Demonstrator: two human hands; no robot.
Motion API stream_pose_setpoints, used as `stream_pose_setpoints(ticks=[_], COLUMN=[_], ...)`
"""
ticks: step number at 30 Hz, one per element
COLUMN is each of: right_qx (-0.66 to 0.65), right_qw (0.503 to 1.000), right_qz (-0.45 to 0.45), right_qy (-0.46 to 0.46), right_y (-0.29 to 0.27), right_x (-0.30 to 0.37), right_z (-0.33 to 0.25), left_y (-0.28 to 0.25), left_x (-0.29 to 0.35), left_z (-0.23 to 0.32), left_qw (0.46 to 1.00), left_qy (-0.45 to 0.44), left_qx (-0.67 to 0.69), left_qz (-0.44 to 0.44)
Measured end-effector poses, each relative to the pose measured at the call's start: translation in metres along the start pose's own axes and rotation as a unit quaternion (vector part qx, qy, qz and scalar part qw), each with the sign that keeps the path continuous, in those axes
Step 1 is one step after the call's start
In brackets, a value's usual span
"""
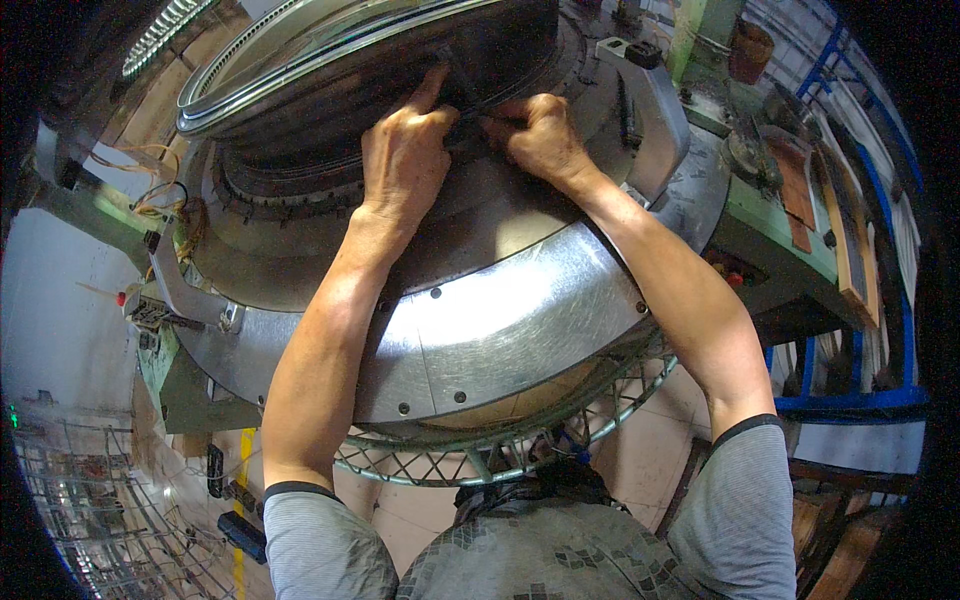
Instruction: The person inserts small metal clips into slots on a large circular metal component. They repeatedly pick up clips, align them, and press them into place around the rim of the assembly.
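Note:
Both my hands are at the side of a dark drum (300, 150) on a large round machine, below its raised metal-rimmed ring (340, 52). My left hand (405, 150) has its index finger stretched up against the dark surface, its thumb apart and the other fingers curled under. Close to its right, my right hand (540, 138) is closed in a pinch at the drum's lower edge. Whatever lies between those fingertips is hidden in shadow. Under my forearms curves a shiny steel ring plate (500, 315) with several dark bolt holes.
A curved metal bracket (655, 125) rises at the right of the ring, and another bracket (180, 280) at the left. A green lattice ring (480, 465) runs beneath, close to my body. Blue racking (850, 402) stands at the right, wire racks (90, 500) at the lower left.

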State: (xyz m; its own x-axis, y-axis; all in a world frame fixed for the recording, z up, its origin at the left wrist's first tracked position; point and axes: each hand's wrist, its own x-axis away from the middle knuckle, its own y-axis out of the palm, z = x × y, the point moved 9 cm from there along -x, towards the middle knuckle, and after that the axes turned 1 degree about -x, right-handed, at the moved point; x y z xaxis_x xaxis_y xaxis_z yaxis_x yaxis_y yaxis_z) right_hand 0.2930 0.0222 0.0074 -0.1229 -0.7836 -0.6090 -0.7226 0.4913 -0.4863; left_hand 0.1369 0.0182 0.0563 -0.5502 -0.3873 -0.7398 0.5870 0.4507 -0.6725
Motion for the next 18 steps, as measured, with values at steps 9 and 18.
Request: stream_pose_setpoints(ticks=[9, 18], right_qx=[0.015, 0.002], right_qw=[1.000, 1.000], right_qz=[0.000, -0.009], right_qy=[-0.021, -0.014], right_y=[-0.0005, 0.0020], right_x=[-0.0006, -0.0007], right_z=[-0.0034, -0.0001], left_y=[-0.0019, 0.0026], left_x=[-0.0011, -0.0032], left_z=[0.0028, -0.0011], left_qw=[1.000, 1.000], left_qy=[0.016, 0.009], left_qx=[0.001, 0.009], left_qz=[0.004, -0.020])
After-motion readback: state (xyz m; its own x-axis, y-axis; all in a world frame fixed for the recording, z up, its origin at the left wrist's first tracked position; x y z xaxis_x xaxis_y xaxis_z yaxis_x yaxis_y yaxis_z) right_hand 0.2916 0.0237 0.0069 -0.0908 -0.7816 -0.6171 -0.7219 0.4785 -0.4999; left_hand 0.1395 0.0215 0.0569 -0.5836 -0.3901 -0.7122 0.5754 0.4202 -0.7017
